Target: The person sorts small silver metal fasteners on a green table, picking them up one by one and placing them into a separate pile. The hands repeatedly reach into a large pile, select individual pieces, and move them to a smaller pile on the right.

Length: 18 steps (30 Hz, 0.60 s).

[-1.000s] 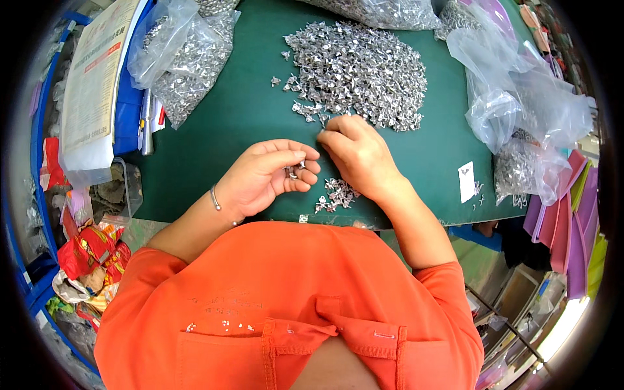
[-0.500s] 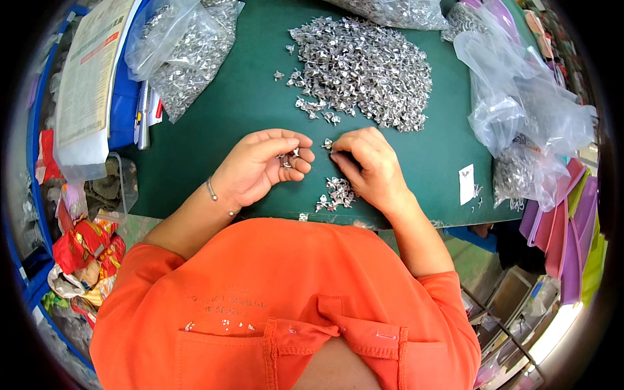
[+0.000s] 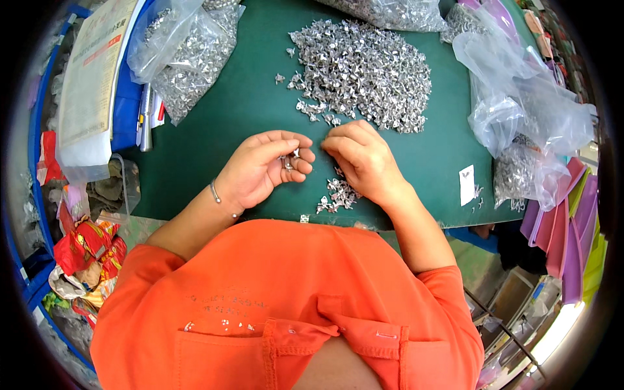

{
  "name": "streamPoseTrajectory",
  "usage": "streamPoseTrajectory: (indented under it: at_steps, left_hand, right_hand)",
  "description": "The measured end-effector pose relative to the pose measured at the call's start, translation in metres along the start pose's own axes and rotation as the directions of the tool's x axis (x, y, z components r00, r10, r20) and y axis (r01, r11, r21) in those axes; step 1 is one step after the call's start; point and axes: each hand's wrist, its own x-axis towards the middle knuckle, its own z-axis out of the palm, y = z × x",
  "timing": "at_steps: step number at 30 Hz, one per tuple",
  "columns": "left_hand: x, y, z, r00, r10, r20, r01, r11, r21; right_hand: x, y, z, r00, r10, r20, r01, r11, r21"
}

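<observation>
My left hand (image 3: pixel 257 169) is half curled with its palm turned up, and several small silver metal pieces (image 3: pixel 288 160) rest in its fingers. Just to its right, my right hand (image 3: pixel 364 162) hangs over the green table with thumb and fingertips brought together; whatever they pinch is hidden behind the fingers. Below that hand lies a small heap of the same metal pieces (image 3: pixel 338 196), close to the table's near edge. Beyond both hands spreads a large pile of metal pieces (image 3: pixel 364 71), with a few strays on its left side.
Clear bags of metal pieces stand at the far left (image 3: pixel 195 71), at the back (image 3: pixel 403 13) and at the right (image 3: pixel 517 172). A small white card (image 3: pixel 467 185) lies on the green table (image 3: pixel 201 143). Papers on a blue holder (image 3: pixel 94 84) and a plastic tub (image 3: pixel 130 185) border the left side.
My right hand has shifted a little left and away from me, and the lone metal piece by its fingertips no longer shows. My left hand has barely moved.
</observation>
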Motion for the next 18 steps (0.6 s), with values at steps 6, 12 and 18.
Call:
streamPoseTrajectory:
  at_steps: [6, 12, 18]
  left_hand:
    - [-0.001, -0.001, 0.002, 0.999, 0.015, -0.041, -0.014, 1.000, 0.028]
    - [0.000, -0.001, 0.003, 0.999, 0.012, -0.030, -0.011, 0.999, 0.037]
    - [-0.001, -0.001, 0.003, 1.000, 0.020, -0.008, -0.020, 1.000, 0.018]
  right_hand:
    - [-0.012, 0.001, -0.012, 0.990, 0.085, 0.116, -0.087, 0.996, 0.015]
    - [-0.019, -0.003, -0.010, 0.990, 0.127, -0.053, -0.130, 0.990, -0.052]
    - [-0.024, 0.000, -0.021, 0.975, 0.204, -0.090, -0.203, 0.979, 0.018]
